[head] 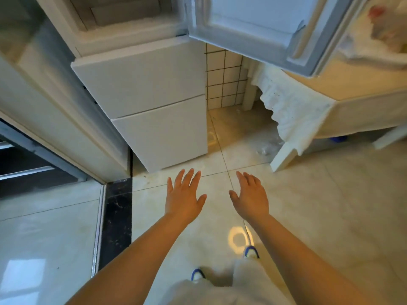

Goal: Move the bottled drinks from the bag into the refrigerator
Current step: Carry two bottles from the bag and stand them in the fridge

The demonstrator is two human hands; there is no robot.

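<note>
Reaching right of the white refrigerator (141,84), whose upper door (259,29) hangs open, both empty hands, left hand (184,198) and right hand (251,198), fingers spread, should first grasp the translucent plastic bag (387,29) on the table (352,84).

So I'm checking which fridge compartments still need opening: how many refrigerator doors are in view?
3. The top door is swung open to the right; the middle door and the bottom door, stacked below it, are closed. Anything above the frame is hidden.
</note>
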